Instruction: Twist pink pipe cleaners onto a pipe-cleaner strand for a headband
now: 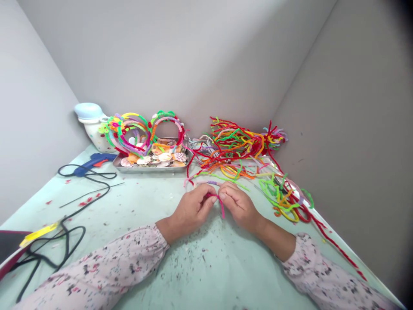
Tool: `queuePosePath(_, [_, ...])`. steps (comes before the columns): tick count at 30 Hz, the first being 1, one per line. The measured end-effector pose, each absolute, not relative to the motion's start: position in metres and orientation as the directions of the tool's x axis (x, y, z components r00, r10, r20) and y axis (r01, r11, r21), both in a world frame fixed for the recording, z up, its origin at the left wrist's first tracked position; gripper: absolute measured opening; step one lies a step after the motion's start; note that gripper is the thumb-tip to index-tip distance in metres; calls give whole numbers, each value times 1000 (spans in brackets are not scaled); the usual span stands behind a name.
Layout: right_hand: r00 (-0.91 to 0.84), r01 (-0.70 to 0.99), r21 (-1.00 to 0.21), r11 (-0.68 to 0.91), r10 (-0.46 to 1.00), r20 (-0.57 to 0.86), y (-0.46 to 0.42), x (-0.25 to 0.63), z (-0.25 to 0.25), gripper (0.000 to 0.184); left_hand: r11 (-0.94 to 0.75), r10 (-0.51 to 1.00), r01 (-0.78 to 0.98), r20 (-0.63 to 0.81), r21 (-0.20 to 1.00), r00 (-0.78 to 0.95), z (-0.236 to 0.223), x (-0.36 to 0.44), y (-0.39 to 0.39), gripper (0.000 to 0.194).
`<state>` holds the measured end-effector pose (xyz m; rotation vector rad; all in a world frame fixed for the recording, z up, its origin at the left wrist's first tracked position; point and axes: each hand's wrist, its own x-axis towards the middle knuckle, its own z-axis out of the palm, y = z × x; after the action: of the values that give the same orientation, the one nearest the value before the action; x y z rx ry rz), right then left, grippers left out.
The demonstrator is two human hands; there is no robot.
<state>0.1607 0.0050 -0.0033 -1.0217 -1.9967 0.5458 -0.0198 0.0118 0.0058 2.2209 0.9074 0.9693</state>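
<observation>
My left hand [190,211] and my right hand [238,202] meet at the middle of the pale green table [145,215], fingertips pinched together. Between them they hold a short pink pipe cleaner [220,203], one end hanging down from the pinch. A pale lilac pipe cleaner piece [209,183] lies just beyond the fingers. Both fingers are curled closed around the pink piece. Both arms wear speckled pink sleeves.
A heap of coloured pipe cleaners [238,148] fills the back right corner. A metal tray [151,167] of shells holds pipe-cleaner hoops [142,129]. A blue glue gun [92,162] with black cord [71,206] lies left, by a white pot [92,125].
</observation>
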Motion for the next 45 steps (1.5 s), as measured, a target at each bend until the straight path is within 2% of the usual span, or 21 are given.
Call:
queuePosePath(5, [-348, 465, -657, 593, 805, 480, 6, 161, -2, 27, -604, 763, 335, 404, 723, 505, 6, -19, 12, 14])
queuePosePath(11, [-296, 478, -611, 631, 771, 564, 5, 162, -3, 11, -506, 828, 273, 373, 818, 419, 4, -20, 14, 18])
queuePosePath(15, [-247, 537, -573, 619, 765, 595, 7, 161, -7, 18, -477, 847, 257, 361, 841, 391, 4, -20, 15, 18])
queuePosePath(31, [-258, 563, -492, 664, 707, 658, 12, 161, -13, 11, -494, 836, 283, 360, 822, 413, 8, -19, 15, 15])
queuePosePath(39, [-282, 577, -442, 687, 676, 681, 13, 161, -14, 11, -392, 866, 221, 277, 893, 416, 4, -19, 15, 12])
queuePosePath(45, [-294, 587, -416, 695, 661, 690, 13, 161, -13, 9, -452, 847, 259, 320, 853, 424, 4, -20, 16, 12])
